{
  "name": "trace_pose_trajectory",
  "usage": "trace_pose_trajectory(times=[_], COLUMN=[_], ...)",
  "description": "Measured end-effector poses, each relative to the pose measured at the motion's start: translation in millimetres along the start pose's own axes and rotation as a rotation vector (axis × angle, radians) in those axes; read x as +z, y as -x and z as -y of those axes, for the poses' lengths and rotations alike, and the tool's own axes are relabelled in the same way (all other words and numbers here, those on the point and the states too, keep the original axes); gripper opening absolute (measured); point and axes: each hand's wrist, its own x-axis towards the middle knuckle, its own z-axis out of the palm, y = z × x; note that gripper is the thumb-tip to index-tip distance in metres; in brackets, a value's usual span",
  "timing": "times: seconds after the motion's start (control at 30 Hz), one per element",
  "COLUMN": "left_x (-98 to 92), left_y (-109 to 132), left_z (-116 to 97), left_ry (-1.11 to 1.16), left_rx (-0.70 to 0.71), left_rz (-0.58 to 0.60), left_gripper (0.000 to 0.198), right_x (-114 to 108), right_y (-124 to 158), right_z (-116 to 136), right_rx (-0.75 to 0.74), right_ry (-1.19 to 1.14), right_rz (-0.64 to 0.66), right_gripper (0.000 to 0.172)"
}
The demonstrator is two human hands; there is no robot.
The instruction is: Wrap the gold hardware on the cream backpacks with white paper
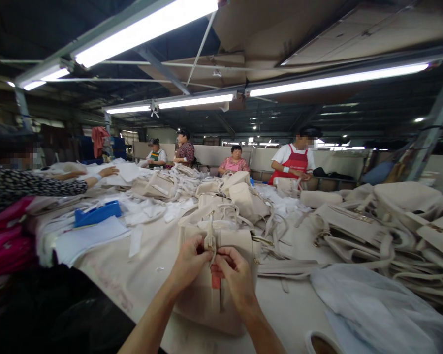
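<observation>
A beige handbag (231, 322) stands upright on the table in front of me, with a strap and small gold-coloured buckle (210, 241) at its top front. My left hand (188, 260) is closed, thumb and fingers pinching the strap just below the buckle. Close beside it, my right hand (238, 275) is also closed, its fingertips pinched at the upper end of a small red tag (216, 281). The tag hangs against the front of the bag, above a narrow beige strap end (216, 299). My fingers hide the spot where tag and strap meet.
More beige bags (247, 199) are heaped behind mine, and a larger pile (358, 231) lies to the right. Clear plastic (384, 300) and a cup-like round container (319, 341) are at front right. A blue holder (98, 214) sits left. Co-workers (293, 162) surround the table.
</observation>
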Motion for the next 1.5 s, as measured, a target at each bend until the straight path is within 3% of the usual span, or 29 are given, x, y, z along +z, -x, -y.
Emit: trace_pose_trajectory(times=[0.07,0.17,0.3,0.4,0.5,0.67,0.8,0.93,1.0,1.13,1.2,1.3,1.37,1.5], left_x=[-2.0,-2.7,-2.8,-4.0,-8.6,-19.7,-21.4,-18.8,-17.0,-11.5,-7.7,2.9,12.7,29.0], left_y=[-1,-2,2,7,9,2,-9,-15,-10,10,12,0,-11,-32], left_z=[1,0,-5,-4,-2,-6,-10,-7,-5,-3,-2,-7,-14,-27], left_ry=[0.086,0.106,0.101,0.213,0.373,0.582,0.708,0.713,0.644,0.36,0.264,0.403,0.559,0.657], left_rx=[-0.046,-0.057,-0.072,-0.202,-0.313,-0.486,-0.504,-0.42,-0.364,-0.211,-0.215,-0.322,-0.37,-0.343], left_rz=[0.048,0.057,0.112,0.2,0.214,0.252,0.168,0.046,0.034,0.126,0.026,-0.11,-0.131,-0.118], left_gripper=[0.009,0.009,0.01,0.02,0.032,0.044,0.045,0.045,0.044,0.039,0.043,0.044,0.04,0.019], right_x=[-1,0,0,-1,-1,5,10,6,0,-7,-2,10,14,-8], right_y=[-2,-3,-4,-4,-3,-2,11,33,40,45,44,37,32,38], right_z=[1,2,4,3,2,0,-22,-50,-52,-39,-36,-46,-51,-37], right_rx=[0.09,0.091,-0.024,-0.121,-0.152,-0.282,-0.416,-0.313,-0.264,-0.281,-0.3,-0.313,-0.285,-0.24], right_ry=[-0.007,0.013,0.076,0.135,0.178,0.29,0.375,0.335,0.338,0.4,0.448,0.54,0.58,0.503], right_rz=[0.036,0.065,0.074,0.068,0.047,-0.08,-0.114,-0.018,-0.021,-0.087,-0.112,-0.19,-0.221,-0.166], right_gripper=[0.033,0.035,0.026,0.017,0.011,0.008,0.015,0.037,0.038,0.029,0.027,0.029,0.03,0.029])
